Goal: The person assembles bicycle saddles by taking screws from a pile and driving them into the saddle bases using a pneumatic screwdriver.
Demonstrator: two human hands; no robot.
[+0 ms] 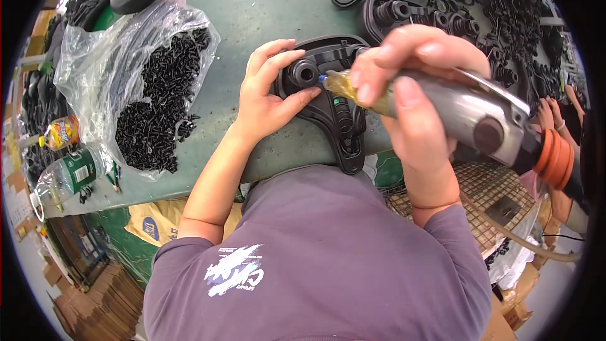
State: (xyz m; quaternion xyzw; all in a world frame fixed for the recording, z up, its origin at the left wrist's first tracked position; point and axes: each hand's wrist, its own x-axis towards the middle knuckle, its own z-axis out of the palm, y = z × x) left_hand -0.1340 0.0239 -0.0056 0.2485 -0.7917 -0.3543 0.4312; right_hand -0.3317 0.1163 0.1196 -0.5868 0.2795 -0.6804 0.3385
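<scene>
My left hand (pixel 268 88) presses on a black plastic saddle base (pixel 341 123) lying on the green workbench (pixel 265 6), fingers around a round socket on its left side. My right hand (pixel 410 82) grips a grey pneumatic screwdriver (pixel 480 120) with an orange collar at its rear. The tool's yellowish nose points left at the base, just right of my left fingers. An air hose (pixel 517 237) trails from the tool down to the right.
An open clear bag of black screws (pixel 158 101) lies at the left. Two bottles (pixel 66 170) lie at the bench's left edge. Stacked black saddle bases (pixel 454 6) fill the far right. Another person's hand (pixel 549 113) shows at the right rim. Cardboard boxes sit below.
</scene>
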